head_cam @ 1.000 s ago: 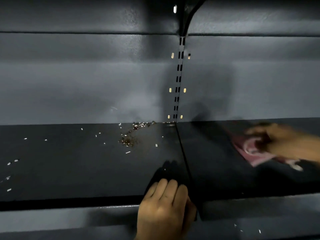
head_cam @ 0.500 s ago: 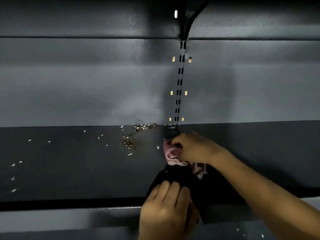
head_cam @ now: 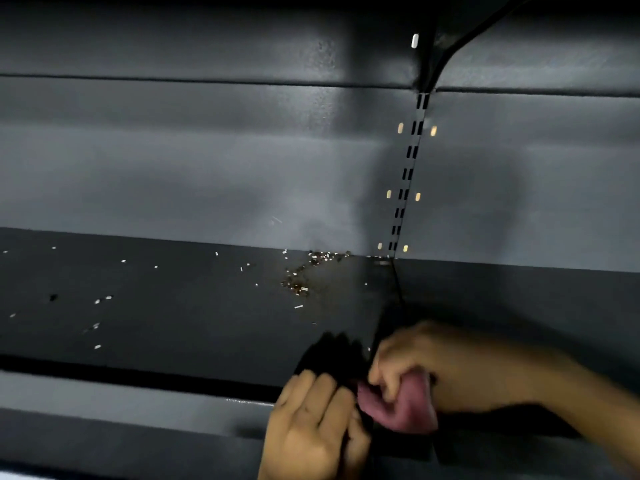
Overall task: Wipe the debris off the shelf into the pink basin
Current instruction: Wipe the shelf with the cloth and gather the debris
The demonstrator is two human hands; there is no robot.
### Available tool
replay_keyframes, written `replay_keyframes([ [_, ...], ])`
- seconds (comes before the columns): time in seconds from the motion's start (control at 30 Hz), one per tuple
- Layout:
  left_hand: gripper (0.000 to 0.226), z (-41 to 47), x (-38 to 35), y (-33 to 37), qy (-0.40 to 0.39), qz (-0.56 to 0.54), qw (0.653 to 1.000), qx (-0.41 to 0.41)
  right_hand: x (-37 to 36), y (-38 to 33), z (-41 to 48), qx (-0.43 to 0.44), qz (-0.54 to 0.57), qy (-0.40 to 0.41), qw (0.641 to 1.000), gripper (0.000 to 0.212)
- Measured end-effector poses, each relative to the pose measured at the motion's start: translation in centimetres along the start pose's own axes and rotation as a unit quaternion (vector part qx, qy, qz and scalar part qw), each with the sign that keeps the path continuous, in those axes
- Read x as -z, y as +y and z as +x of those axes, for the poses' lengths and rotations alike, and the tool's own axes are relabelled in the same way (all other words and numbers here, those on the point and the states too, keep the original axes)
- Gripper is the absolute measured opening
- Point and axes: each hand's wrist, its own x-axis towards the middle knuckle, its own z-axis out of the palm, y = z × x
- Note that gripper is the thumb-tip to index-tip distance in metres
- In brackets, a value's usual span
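The dark shelf [head_cam: 173,327] carries a cluster of brown and golden debris [head_cam: 296,285] near the back wall. Small white bits [head_cam: 100,301] are scattered to its left. My right hand [head_cam: 433,362] is at the shelf's front edge, shut on a crumpled pink cloth [head_cam: 405,410]. My left hand [head_cam: 308,427] sits just left of the cloth, its fingers curled up against the front lip. A dark shape lies beneath and beside the fingers, and what they hold is hidden. The pink basin is not in view.
A slotted upright [head_cam: 407,174] runs down the grey back wall above the seam between two shelf boards. A black bracket [head_cam: 446,39] holds the shelf above. A lower grey ledge [head_cam: 138,403] runs under the front lip.
My right hand with the pink cloth swept from the far right to the seam, then pulled forward to the front edge beside my left hand. The left hand stayed put.
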Motion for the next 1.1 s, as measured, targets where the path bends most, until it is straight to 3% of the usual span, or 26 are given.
replay_keyframes([
  [0.07, 0.032, -0.1, -0.4, 0.0, 0.007, 0.004, 1.000, -0.013, -1.4, -0.4, 0.3, 0.016, -0.035, -0.005, 0.999, 0.016],
  [0.2, 0.029, -0.5, -0.7, -0.1, 0.014, 0.018, 1.000, -0.016, -1.1, 0.5, 3.5, 0.038, -0.079, 0.037, 0.995, 0.015],
  [0.33, 0.023, -0.6, -0.7, 0.0, 0.009, 0.027, 1.000, -0.006, 0.9, 3.1, 8.9, -0.061, -0.145, 0.163, 0.974, 0.033],
  [0.4, 0.012, -0.7, -0.6, 0.2, 0.010, 0.014, 1.000, 0.000, 2.6, 3.6, 10.1, -0.106, -0.140, 0.213, 0.961, 0.032],
  [0.47, 0.004, -0.5, -0.5, 0.3, 0.002, 0.000, 1.000, 0.015, 4.5, 3.4, 9.5, -0.105, -0.088, 0.289, 0.948, 0.023],
  [0.53, 0.005, -0.4, -0.5, 0.4, -0.010, 0.012, 1.000, 0.022, 5.3, 2.6, 7.0, -0.050, -0.085, 0.325, 0.941, 0.018],
  [0.6, 0.016, -0.6, -0.5, 0.4, -0.012, 0.032, 0.999, 0.025, 4.5, 1.5, 3.8, 0.013, -0.091, 0.271, 0.958, 0.029],
  [0.67, 0.021, -0.5, -0.6, 0.4, -0.004, 0.039, 0.999, 0.034, 1.8, 0.3, 1.1, 0.043, -0.073, 0.156, 0.984, 0.038],
  [0.8, 0.024, -0.1, -0.8, 0.8, 0.015, 0.052, 0.997, 0.047, -1.4, 0.0, -2.9, 0.028, -0.036, -0.019, 0.999, 0.056],
  [0.97, 0.014, -0.3, -0.6, 1.0, 0.014, 0.043, 0.997, 0.057, -0.2, -0.3, -2.8, 0.024, 0.061, 0.000, 0.998, 0.032],
  [1.1, 0.026, -0.3, -0.6, 1.4, 0.010, 0.041, 0.996, 0.083, -1.7, 0.0, -1.4, 0.038, 0.034, 0.067, 0.996, 0.020],
])
